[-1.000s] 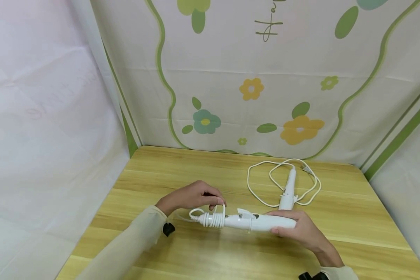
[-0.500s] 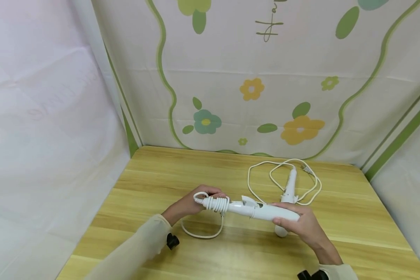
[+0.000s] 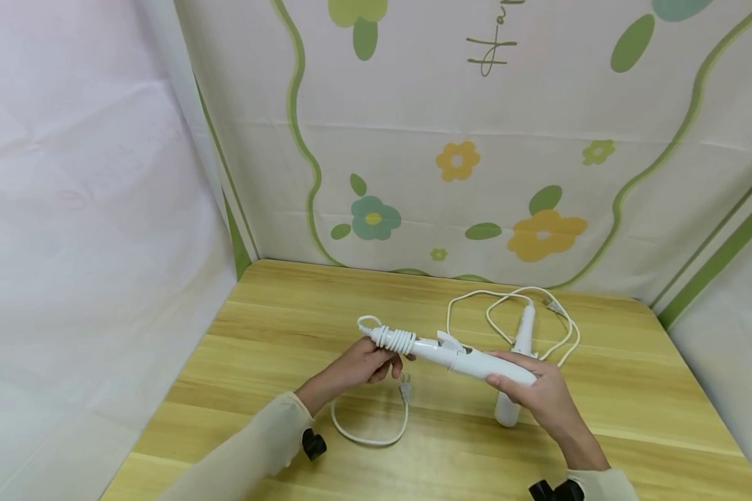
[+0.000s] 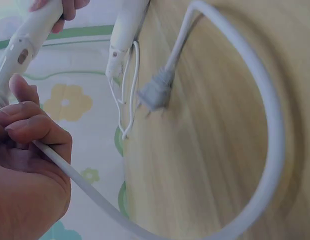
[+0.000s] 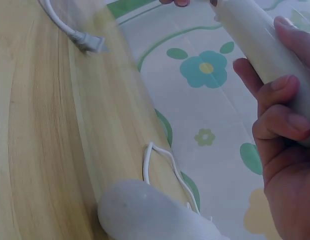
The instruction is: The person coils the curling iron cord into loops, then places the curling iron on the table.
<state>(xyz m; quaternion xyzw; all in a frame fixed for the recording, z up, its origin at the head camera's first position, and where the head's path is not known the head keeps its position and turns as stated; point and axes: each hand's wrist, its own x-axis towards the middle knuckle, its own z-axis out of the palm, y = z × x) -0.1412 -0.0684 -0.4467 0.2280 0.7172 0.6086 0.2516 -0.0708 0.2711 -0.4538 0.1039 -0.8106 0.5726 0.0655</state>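
My right hand (image 3: 545, 393) grips the thick end of a white curling iron (image 3: 432, 350), raised and tilted above the table. Several turns of its white power cord (image 3: 393, 340) are wound around the narrow end. Beneath that end is my left hand (image 3: 357, 367); in the left wrist view its curled fingers (image 4: 40, 127) hold the cord's free length. From there the cord bends in a wide loop down to its plug (image 3: 406, 388). In the right wrist view, the fingers and thumb of my right hand (image 5: 282, 115) wrap the smooth white body.
A second white curling iron (image 3: 523, 330) lies on the wooden table (image 3: 276, 299), partly behind the raised one. Its loose cord (image 3: 457, 299) loops near the back edge. Printed fabric hangs behind the table and along both sides.
The held curling iron has risen, its wound end tilting up. My left hand has moved from above the coils to beneath them. The free cord and plug have come into view below.
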